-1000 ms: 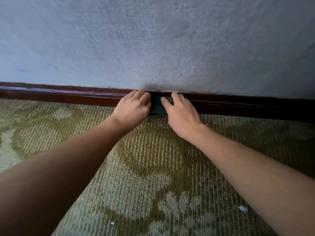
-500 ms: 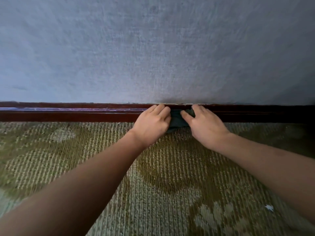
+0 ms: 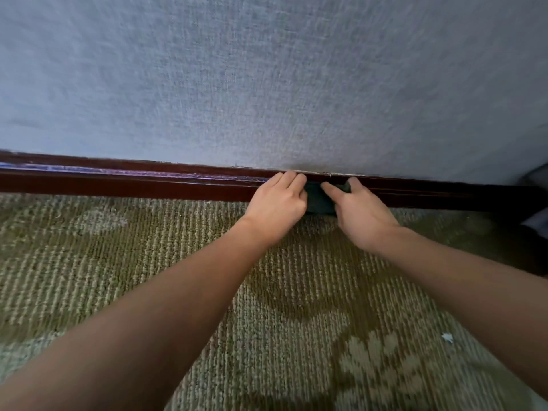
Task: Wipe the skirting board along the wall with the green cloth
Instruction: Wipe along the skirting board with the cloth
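Far left, the skirting board (image 3: 118,182) runs dark red-brown along the foot of the grey-blue wall (image 3: 267,84). Its upper ledge here shows a bluish sheen. That could be damp from wiping or just light, can't tell which.

Approx. mid-frame the left hand (image 3: 275,203) sits on the board, fingers (image 3: 289,180) bent over the top edge and down onto the left end of the green cloth (image 3: 318,200), gripping it against the wood. The cloth is bunched into a small dark wad, pressed flat to the board's face, its lower edge touching the carpet (image 3: 148,247). Only the bit between the 2 hands shows.

The right hand (image 3: 364,215) holds the cloth's right end w/ thumb across the front and forefinger hooked over the top, other fingers hidden behind the hand.

Right of the hands the board looks duller, no sheen, w/ pale specks along the joint to the wall. It carries on to a dark object (image 3: 536,176) at the frame edge, too cut off to name. A white scrap (image 3: 447,337) lies on the carpet, well apart from the board.

Judgement: task is mid-way. Cloth is in contact and working, prob. 1 stretch covered (left, if the sheen is moisture) and the right-hand stretch left to do. Board beyond either frame edge isn't visible, so total share done can't be fixed.
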A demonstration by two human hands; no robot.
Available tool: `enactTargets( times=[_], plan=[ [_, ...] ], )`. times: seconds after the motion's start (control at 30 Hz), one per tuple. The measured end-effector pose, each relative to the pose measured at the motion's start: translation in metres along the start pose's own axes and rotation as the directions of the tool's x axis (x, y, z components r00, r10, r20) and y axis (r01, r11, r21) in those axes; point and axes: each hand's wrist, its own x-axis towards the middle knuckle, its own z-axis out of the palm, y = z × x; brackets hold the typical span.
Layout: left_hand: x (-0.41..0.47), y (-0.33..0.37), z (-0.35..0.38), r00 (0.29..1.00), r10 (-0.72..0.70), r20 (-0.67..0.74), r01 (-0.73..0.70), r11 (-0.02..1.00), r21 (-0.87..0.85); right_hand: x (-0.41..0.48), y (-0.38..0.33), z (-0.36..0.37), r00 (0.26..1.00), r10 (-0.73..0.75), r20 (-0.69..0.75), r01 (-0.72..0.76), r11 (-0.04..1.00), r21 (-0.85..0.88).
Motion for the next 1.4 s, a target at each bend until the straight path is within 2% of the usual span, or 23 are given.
enactTargets(
  times=[0.2,0.3,0.5,0.6,0.8,0.93,1.07,1.2,1.3,1.4],
  plan=[
    [0.000,-0.003,-0.005,1.000,0.009,0.027,-0.010,1.000,0.022,-0.004,-0.003,0.008,0.999,0.025,-0.036,-0.022,0.996,0.085],
    [-0.004,-0.009,-0.006,1.000,0.010,0.030,-0.012,0.998,0.055,-0.004,-0.009,0.016,0.996,0.012,-0.090,0.003,0.986,0.165],
    [-0.012,-0.016,-0.009,0.999,0.003,0.048,-0.008,0.994,0.110,0.004,-0.011,0.027,0.983,-0.064,-0.174,0.099,0.975,0.199],
    [-0.007,-0.010,-0.012,0.997,-0.040,0.063,0.034,0.995,0.098,0.003,-0.004,0.031,0.956,-0.097,-0.275,0.172,0.949,0.263],
    [-0.002,0.002,-0.011,0.989,-0.128,0.068,0.122,0.988,0.092,0.005,-0.001,0.039,0.937,-0.104,-0.334,0.229,0.905,0.358],
    [-0.001,0.007,-0.008,0.984,-0.174,0.050,0.169,0.982,0.088,0.009,0.009,0.034,0.920,-0.176,-0.351,0.279,0.922,0.267],
    [-0.001,0.008,-0.006,0.988,-0.147,0.054,0.142,0.985,0.097,0.011,0.017,0.028,0.920,-0.238,-0.313,0.288,0.950,0.124],
    [-0.002,0.000,-0.011,0.987,-0.148,0.064,0.143,0.987,0.078,0.006,0.009,0.023,0.928,-0.184,-0.324,0.243,0.958,0.154],
    [-0.002,-0.006,-0.016,0.984,-0.175,0.044,0.172,0.983,0.059,0.005,0.006,0.016,0.901,-0.183,-0.394,0.262,0.952,0.157],
    [-0.002,-0.011,-0.020,0.991,-0.131,0.030,0.128,0.988,0.087,0.006,0.003,0.012,0.878,-0.199,-0.435,0.276,0.954,0.120]
  ],
)
